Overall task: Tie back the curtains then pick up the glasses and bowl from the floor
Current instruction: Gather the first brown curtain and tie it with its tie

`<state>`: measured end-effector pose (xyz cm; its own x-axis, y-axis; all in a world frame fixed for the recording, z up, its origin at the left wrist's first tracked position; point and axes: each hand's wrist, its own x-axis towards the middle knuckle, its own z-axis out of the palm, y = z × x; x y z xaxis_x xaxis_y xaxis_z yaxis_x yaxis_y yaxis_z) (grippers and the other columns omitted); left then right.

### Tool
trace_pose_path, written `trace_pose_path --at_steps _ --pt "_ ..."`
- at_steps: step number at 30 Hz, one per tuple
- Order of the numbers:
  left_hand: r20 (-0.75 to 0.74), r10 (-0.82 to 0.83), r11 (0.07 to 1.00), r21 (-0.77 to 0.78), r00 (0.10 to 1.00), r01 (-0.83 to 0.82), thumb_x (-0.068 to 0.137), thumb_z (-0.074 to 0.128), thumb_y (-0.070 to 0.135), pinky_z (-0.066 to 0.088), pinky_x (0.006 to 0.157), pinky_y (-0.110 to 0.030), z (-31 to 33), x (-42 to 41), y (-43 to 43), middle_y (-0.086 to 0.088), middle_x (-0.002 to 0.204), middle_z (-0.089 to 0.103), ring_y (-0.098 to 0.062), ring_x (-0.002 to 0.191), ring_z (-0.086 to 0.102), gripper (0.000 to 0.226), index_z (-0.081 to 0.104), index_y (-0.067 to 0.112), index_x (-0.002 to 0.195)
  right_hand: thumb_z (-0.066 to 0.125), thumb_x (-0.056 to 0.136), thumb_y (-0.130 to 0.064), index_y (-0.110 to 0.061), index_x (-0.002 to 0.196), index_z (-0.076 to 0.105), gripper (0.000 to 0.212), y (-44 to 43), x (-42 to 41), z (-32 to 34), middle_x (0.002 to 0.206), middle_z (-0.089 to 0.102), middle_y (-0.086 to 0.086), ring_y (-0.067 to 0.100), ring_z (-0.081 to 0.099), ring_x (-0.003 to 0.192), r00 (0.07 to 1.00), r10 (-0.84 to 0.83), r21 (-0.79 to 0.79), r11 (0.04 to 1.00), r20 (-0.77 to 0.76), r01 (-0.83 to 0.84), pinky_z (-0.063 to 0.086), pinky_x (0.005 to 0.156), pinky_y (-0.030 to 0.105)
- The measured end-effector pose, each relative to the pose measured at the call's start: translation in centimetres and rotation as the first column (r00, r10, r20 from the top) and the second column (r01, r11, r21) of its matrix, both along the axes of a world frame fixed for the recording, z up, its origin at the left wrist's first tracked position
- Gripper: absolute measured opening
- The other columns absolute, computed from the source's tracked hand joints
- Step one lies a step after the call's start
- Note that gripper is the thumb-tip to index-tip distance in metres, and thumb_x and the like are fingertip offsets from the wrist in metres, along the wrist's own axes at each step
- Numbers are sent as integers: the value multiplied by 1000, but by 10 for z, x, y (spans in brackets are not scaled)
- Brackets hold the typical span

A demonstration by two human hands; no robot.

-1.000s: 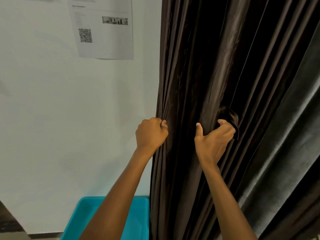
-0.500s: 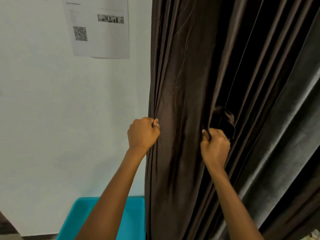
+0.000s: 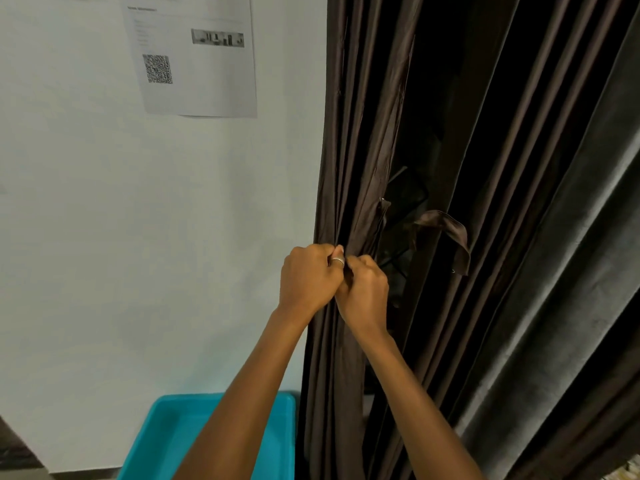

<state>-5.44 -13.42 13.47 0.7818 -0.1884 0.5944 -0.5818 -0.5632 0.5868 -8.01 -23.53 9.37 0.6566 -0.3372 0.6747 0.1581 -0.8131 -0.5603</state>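
The right hand [image 3: 363, 292] has come across from where it held out in the folds half a second ago and now sits knuckle to knuckle with the left hand [image 3: 310, 277] at the wall-side edge of the brown curtain [image 3: 353, 150]. The satin tie-back [image 3: 446, 233], then just above that hand, now loops loose to the right of both. Both fists are curled tight and pinch the gathered pleats between them; whether an end of the band is in there too, I cannot tell.

This looks to be the tying step, with the bundle gathered but not bound. Next the band wants drawing round the pleats and fastening without the bunch slipping. The glasses and bowl are not in sight; only a turquoise tub [image 3: 166, 431] sits below by the wall.
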Motion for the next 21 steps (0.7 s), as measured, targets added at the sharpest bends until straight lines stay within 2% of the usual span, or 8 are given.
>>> trace_pose_path --at_steps 4,7,10,13,15,17,19,21 --pt "-51 -24 1000 -9 998 24 96 53 48 48 50 -28 5 -4 1 2 50 57 -13 47 56 47 60 16 62 62 98 -18 -9 85 68 17 2 -2 -1 75 55 0 6 49 60 999 26 24 999 37 -27 30 52 11" --pt "-73 43 996 76 996 -37 88 51 70 46 48 -29 18 -7 -3 0 50 55 -16 47 56 65 57 11 62 62 98 -16 -7 81 63 19 3 -3 2 72 53 -5 0 46 56 997 37 39 998 65 -40 34 48 11" --pt "-67 98 988 129 993 -89 94 55 52 41 51 -28 25 -4 -6 0 54 53 -16 51 54 49 52 15 61 61 97 -15 -9 80 64 18 2 -4 2 72 52 -3 1 45 56 998 52 33 998 40 -53 30 49 12" --pt "-54 107 988 115 993 -100 97 53 40 44 53 -29 23 -2 -4 -1 57 54 -16 53 55 42 52 15 63 58 95 -10 -14 84 63 13 -4 -9 6 81 53 -3 5 53 66 986 165 93 982 -15 -163 38 57 13" --pt "-51 87 991 103 995 -81 98 51 39 43 53 -28 20 -1 -1 1 58 54 -15 53 54 40 54 14 66 56 96 -11 -17 99 69 15 -8 -13 11 98 60 -3 2 59 86 967 253 212 947 -35 -240 46 73 15" --pt "-29 63 993 105 998 -60 99 51 38 37 51 -26 18 0 2 3 57 53 -12 52 51 40 52 17 66 54 97 -21 -19 124 67 30 -10 -17 18 121 60 -5 0 59 108 947 320 380 879 -25 -287 50 95 22" --pt "-7 20 994 103 1000 -19 99 52 35 41 51 -28 16 0 3 4 59 54 -12 53 52 37 55 16 68 55 97 -39 -21 142 55 49 -10 -21 28 138 56 -5 2 56 122 927 374 507 800 -1 -322 49 105 28" --pt "-7 -61 995 81 998 61 98 54 32 51 56 -31 15 0 3 3 65 60 -12 58 58 29 63 15 76 58 94 -59 -25 155 37 72 -8 -23 42 149 51 -3 8 52 132 912 407 530 784 -45 -324 45 109 29"
